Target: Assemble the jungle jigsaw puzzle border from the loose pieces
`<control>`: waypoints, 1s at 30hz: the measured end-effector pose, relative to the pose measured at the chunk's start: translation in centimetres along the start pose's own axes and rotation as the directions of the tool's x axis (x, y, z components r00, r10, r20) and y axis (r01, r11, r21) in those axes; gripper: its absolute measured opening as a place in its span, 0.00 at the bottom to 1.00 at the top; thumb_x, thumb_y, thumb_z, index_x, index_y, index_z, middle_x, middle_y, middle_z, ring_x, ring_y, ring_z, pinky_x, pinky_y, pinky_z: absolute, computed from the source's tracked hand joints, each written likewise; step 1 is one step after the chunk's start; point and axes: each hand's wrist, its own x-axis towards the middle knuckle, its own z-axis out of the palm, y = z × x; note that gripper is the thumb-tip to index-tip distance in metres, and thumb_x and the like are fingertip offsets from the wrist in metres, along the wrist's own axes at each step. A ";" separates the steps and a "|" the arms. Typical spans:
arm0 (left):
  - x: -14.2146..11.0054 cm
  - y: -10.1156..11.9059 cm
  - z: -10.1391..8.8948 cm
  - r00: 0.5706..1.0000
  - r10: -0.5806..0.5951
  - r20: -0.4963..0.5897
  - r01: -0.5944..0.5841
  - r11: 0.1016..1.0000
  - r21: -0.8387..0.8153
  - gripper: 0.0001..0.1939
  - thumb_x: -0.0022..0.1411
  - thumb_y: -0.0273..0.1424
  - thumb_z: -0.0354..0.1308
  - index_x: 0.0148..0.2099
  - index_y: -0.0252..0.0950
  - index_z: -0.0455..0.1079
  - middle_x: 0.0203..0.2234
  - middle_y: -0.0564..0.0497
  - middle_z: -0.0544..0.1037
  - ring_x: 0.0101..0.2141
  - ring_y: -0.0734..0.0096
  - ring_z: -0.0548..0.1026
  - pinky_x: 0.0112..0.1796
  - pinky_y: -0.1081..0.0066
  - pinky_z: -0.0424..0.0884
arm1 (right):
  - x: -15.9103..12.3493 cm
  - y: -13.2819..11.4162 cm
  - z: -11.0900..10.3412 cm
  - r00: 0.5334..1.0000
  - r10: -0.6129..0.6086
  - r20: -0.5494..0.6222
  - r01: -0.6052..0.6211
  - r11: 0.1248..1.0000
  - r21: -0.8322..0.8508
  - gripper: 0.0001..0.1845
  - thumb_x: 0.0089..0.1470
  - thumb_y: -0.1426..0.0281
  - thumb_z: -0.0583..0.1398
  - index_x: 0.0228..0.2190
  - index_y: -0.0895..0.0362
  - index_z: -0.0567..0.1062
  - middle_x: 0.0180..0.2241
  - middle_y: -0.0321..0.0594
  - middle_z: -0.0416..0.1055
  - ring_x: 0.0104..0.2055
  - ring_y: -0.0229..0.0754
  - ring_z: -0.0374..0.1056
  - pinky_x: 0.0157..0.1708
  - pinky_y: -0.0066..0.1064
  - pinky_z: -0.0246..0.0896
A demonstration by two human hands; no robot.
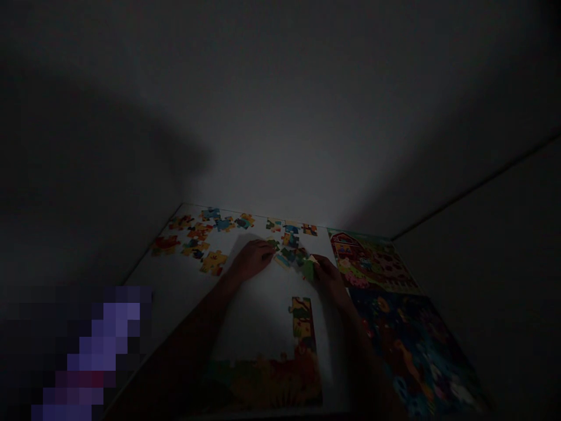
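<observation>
The room is very dim, and only the white counter [263, 316] in front of me catches light. My left hand [252, 259] lies flat-ish on it, its fingers [268, 252] reaching onto the small cluster of joined puzzle pieces [289, 255] at the middle; they look pressed down on the edge of it, not closed round anything, though in this gloom I cannot tell for sure. My right hand [329, 278] is just beside that cluster on the other side, and it seems to pinch a single greenish puzzle piece [309, 268] between thumb and fingertips, touching the cluster's near corner.

Loose pieces [201, 237] lie scattered along the far left of the counter, and a few more [291, 227] near the far edge. A finished strip of the picture [272, 374] runs along the near edge, with a short column [302, 318] rising from it. To my right lie a farm-picture sheet [372, 260] and a darker one [416, 351] nearer me.

As I judge it, the risk is the poor light: I could misread the piece's tabs, force it in crooked, and push the little cluster apart, since my left fingers only steady one side. My forearms also pass close over the near strip and could scuff it loose.
</observation>
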 end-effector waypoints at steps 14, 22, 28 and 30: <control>0.4 0.4 -0.5 0.997 -0.070 0.022 0.069 0.997 0.041 0.11 0.62 0.31 0.56 0.42 0.42 0.79 0.41 0.48 0.82 0.45 0.63 0.78 0.51 0.61 0.72 | -0.8 0.8 -0.8 0.969 -0.017 0.246 0.035 0.997 -0.070 0.24 0.54 0.51 0.62 0.44 0.55 0.80 0.44 0.43 0.78 0.46 0.50 0.72 0.47 0.40 0.66; 0.5 0.5 -0.5 0.996 -0.085 0.035 0.083 0.995 0.054 0.12 0.63 0.34 0.55 0.44 0.41 0.79 0.42 0.47 0.82 0.46 0.61 0.77 0.51 0.61 0.71 | -0.8 1.0 -0.3 0.959 -0.050 0.280 0.075 0.994 -0.079 0.24 0.56 0.53 0.61 0.47 0.56 0.79 0.44 0.44 0.78 0.44 0.49 0.72 0.45 0.39 0.67; 0.5 0.5 -0.5 0.995 -0.091 0.031 0.088 0.993 0.083 0.13 0.63 0.34 0.54 0.43 0.41 0.79 0.41 0.48 0.82 0.45 0.62 0.77 0.50 0.62 0.72 | -0.9 0.5 -0.2 0.955 -0.081 0.285 0.115 0.988 -0.105 0.23 0.57 0.56 0.60 0.46 0.57 0.80 0.43 0.45 0.78 0.45 0.49 0.72 0.46 0.39 0.67; 0.5 0.6 -0.5 0.995 -0.094 0.020 0.092 0.992 0.085 0.12 0.63 0.34 0.54 0.42 0.41 0.79 0.41 0.48 0.82 0.44 0.62 0.77 0.50 0.63 0.72 | -0.9 0.5 -0.2 0.957 -0.082 0.277 0.116 0.987 -0.110 0.22 0.56 0.56 0.61 0.46 0.57 0.80 0.44 0.45 0.78 0.45 0.49 0.72 0.46 0.39 0.67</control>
